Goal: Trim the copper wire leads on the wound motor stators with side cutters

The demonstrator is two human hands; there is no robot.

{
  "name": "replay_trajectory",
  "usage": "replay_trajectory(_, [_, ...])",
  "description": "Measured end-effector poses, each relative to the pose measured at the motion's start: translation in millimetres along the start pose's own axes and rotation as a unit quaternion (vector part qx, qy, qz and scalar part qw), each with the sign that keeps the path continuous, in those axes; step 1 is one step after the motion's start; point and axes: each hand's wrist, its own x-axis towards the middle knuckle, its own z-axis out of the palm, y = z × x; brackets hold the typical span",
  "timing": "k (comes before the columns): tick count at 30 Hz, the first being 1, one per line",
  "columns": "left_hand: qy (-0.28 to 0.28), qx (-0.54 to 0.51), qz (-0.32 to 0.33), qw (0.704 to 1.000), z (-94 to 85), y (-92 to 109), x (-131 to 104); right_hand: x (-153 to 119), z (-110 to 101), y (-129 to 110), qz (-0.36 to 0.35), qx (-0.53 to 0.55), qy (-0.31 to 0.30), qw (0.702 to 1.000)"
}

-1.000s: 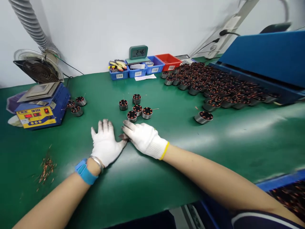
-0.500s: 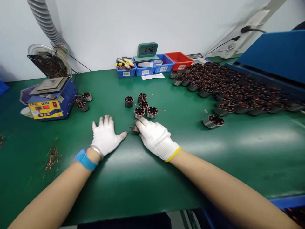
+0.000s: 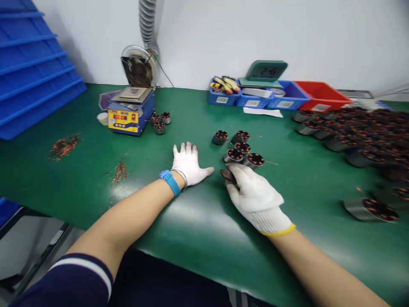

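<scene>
My left hand [image 3: 189, 167], in a white glove with darkened fingertips, lies flat on the green table with fingers spread and nothing in it. My right hand [image 3: 252, 194], also gloved, is closed around wire cutters [image 3: 228, 175]. Only their dark jaws stick out, pointing left, and the handles are hidden in my palm. Just beyond that hand is a small group of motor stators with copper windings, among them a front stator [image 3: 234, 155], a right stator [image 3: 254, 160] with a loose wire end, and a left stator [image 3: 220, 137] standing slightly apart.
Several stators crowd the right side, with a single stator [image 3: 370, 209] nearer me. Left stands a blue-yellow solder pot [image 3: 124, 121] with three stators beside it. Copper wire scraps [image 3: 120, 172] lie left. Tool bins [image 3: 223, 99] and a clock [image 3: 267, 70] line the wall.
My view has swung to the left, bringing blue trays and a second scrap pile into sight. My left hand stays flat; my right hand still grips the cutters near the stators.
</scene>
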Motion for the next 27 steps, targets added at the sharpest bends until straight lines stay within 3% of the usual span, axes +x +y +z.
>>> replay_trajectory(6, [0.011,0.061,-0.166,0.984,-13.3,-105.4,-39.2,1.3,9.9,2.5,-0.069,-0.016,0.0,0.997])
replay_trajectory(9, [0.01,0.083,-0.213,0.973,-29.8,-141.2,-63.7,1.9,9.7,2.8,-0.089,-0.018,0.005,0.996])
replay_trajectory(11, [0.012,0.097,-0.221,0.97,-41.5,-146.1,-84.9,1.4,9.0,2.7,-0.081,-0.02,-0.018,0.996])
replay_trajectory(13, [0.012,0.101,-0.178,0.979,-47.8,-134.9,-110.0,0.0,9.9,2.9,-0.072,-0.022,-0.043,0.996])
replay_trajectory(14, [0.006,0.095,-0.134,0.986,-47.8,-125.5,-122.7,-0.8,11.1,3.2,-0.076,-0.02,-0.05,0.996])
replay_trajectory(16, [-0.022,0.051,0.012,0.998,-42.6,-107.7,-143.7,-2.3,14.2,4.0,-0.093,-0.011,-0.057,0.994])
replay_trajectory(18, [-0.041,0.027,0.06,0.997,-35.0,-102.3,-153.2,-2.9,16.3,4.0,-0.097,0.002,-0.069,0.993])
replay_trajectory(20, [-0.036,0.036,0.018,0.999,-30.3,-115.7,-149.5,-2.4,16.1,2.8,-0.09,0.015,-0.082,0.992])
replay_trajectory(25, [-0.005,0.062,-0.073,0.995,-41.1,-180.7,-127.6,0.7,11.6,-1.2,-0.075,0.008,-0.098,0.992])
replay_trajectory(27, [0.003,0.07,-0.079,0.994,-48.2,-186.6,-132.1,1.3,11.7,-0.7,-0.075,0.009,-0.091,0.993])
